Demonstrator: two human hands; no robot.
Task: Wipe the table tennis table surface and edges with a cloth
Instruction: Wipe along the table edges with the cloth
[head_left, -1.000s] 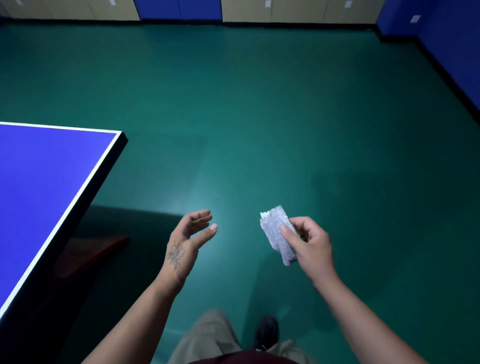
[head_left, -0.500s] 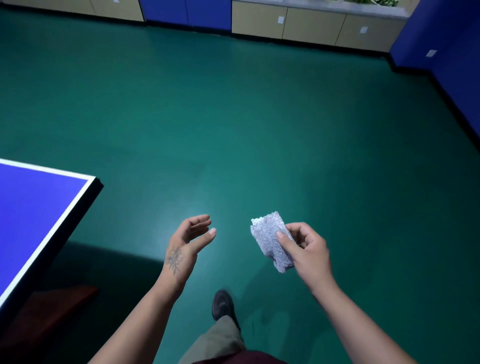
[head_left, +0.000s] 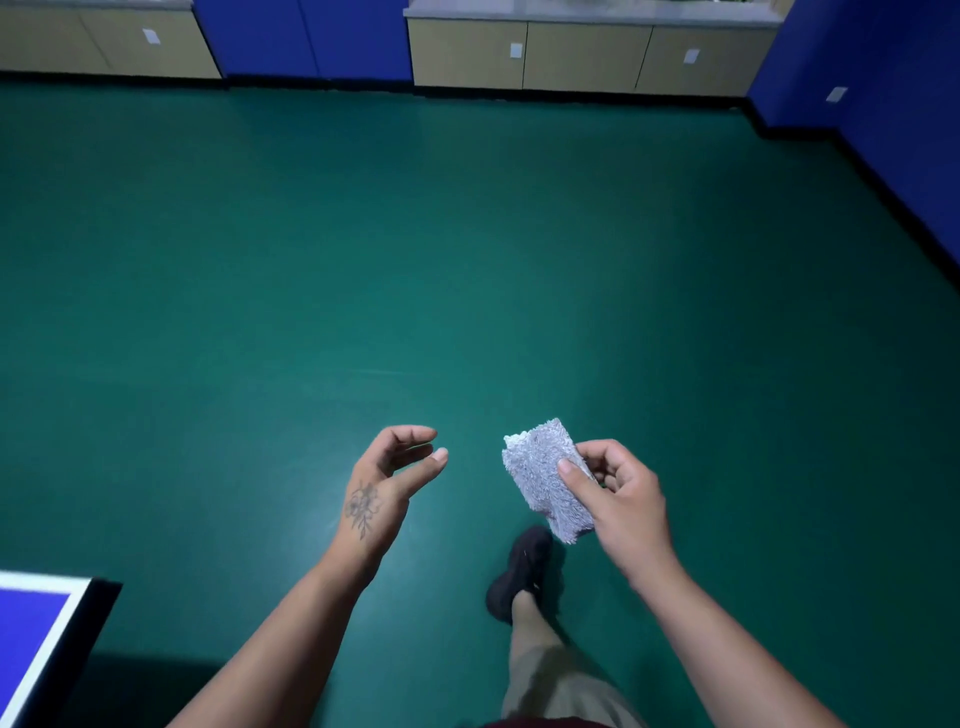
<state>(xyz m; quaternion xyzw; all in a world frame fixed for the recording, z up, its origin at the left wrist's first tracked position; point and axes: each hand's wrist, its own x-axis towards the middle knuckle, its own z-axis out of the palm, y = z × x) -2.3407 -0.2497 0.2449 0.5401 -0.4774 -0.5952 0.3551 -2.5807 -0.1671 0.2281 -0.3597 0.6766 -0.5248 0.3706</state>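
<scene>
A: Nearest, the blue surface (head_left: 31, 623) shows only a corner at the lower left, well apart from both hands.

B: And the hands? The left hand (head_left: 387, 480) is loosely spread and holds nothing; the right hand (head_left: 618, 493) pinches the folded grey cloth (head_left: 545, 478) between thumb and fingers, above the green floor (head_left: 467, 260).

A: So I'd turn back to that corner — lay the cloth flat under the palm before wiping, not bunched at the fingertips.

B: Agreed — the cabinets (head_left: 571, 52) beyond don't matter.

Green floor (head_left: 467, 249) throughout; beige cabinets (head_left: 582, 54) along far wall, blue wall (head_left: 883, 78) on right.
</scene>
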